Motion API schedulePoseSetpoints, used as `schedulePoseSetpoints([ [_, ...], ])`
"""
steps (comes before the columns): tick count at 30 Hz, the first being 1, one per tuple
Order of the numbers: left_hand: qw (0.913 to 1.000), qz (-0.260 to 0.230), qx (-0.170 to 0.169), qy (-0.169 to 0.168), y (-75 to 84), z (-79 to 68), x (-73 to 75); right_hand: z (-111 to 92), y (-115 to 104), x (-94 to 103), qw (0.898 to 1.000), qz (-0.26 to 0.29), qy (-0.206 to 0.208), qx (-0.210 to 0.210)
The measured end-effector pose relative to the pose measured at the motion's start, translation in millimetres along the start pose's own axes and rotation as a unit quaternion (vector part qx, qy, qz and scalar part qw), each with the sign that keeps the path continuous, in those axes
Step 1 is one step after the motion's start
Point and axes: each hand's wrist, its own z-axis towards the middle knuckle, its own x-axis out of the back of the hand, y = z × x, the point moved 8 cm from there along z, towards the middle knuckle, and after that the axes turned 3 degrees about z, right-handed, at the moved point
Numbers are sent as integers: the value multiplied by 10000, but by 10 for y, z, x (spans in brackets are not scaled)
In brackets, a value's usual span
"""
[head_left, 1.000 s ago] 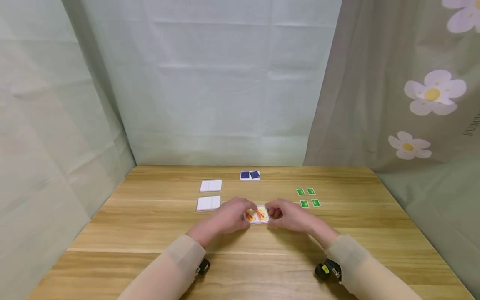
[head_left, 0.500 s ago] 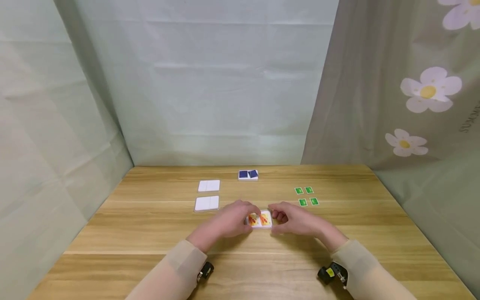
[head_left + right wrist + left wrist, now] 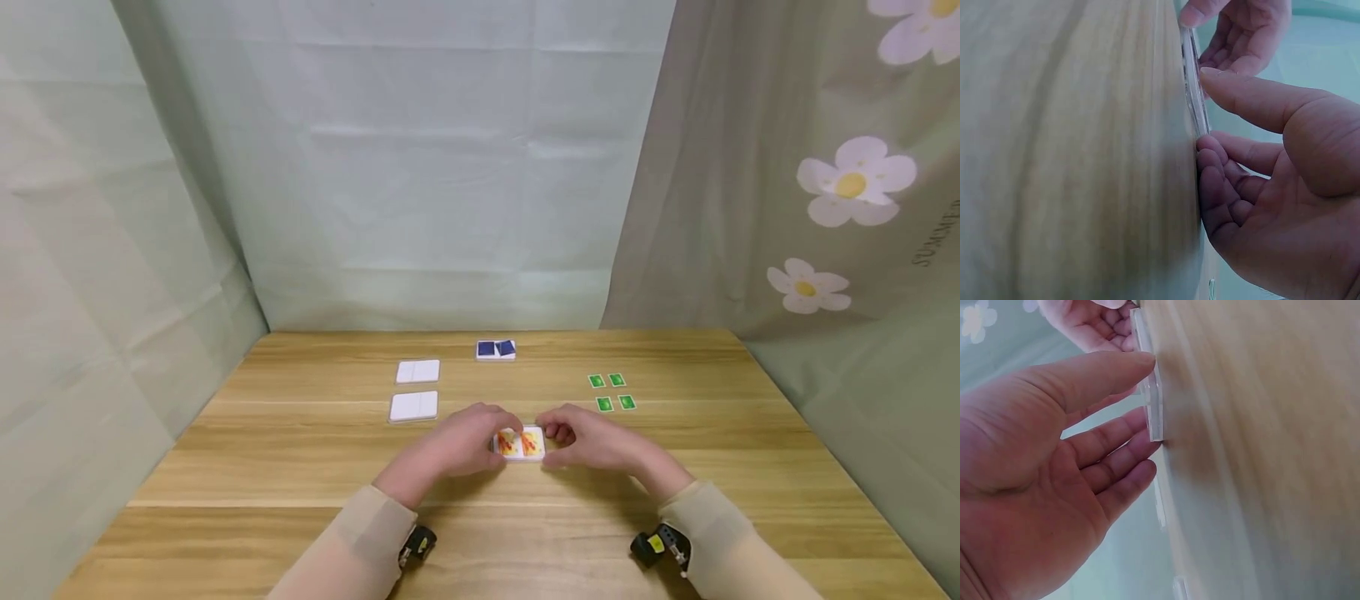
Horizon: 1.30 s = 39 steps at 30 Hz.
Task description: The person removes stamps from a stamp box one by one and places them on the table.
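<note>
A small flat white tray (image 3: pixel 520 457) with a clear rim lies between the two hands, bearing two square picture cards (image 3: pixel 532 442) in red and yellow side by side. At its left end the left hand (image 3: pixel 468 442) grips it, thumb on the near edge and fingers over the far side. The right hand (image 3: pixel 588 437) holds the right end, thumb at the near corner and index finger at the far one, other fingers curled. In the left wrist view the tray (image 3: pixel 1155 406) shows edge-on, close over the wooden table (image 3: pixel 1260 456). The right wrist view also shows its edge.
Two white two-part trays (image 3: pixel 417 372) lie to the left, one behind the other. Farther back stands a similar tray (image 3: pixel 496 356) with two dark blue squares, one askew. Several green square cards (image 3: pixel 604 404) lie in two rows at the right. A hanging cloth (image 3: pixel 450 208) backs the table.
The tray with the red and yellow cards has come slightly nearer the body, both hands moving along with it. The other trays and cards stay put; the head view shifts a little.
</note>
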Motion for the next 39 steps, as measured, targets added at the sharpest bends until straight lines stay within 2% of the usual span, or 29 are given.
schedulePoseSetpoints([
  [5, 10000, -64, 16, 22, 7, -1, -31, 18, 16, -31, 9999, -122, 104, -51],
  [11, 9996, 17, -167, 243, 0, 16, -12, 48, -16, -49, 9996, -187, 203, 32],
  [21, 9991, -37, -249, 347, -8, 50, -24, 66, 6, -43, 9994, -177, 300, -63],
  [33, 9985, -67, -334, 421, 4, 51, 13, 86, 13, -58, 9994, -165, 292, -96],
  [39, 9986, -129, -325, 396, 6, 56, 11, 81, 23, -47, 9989, -220, 339, -245],
])
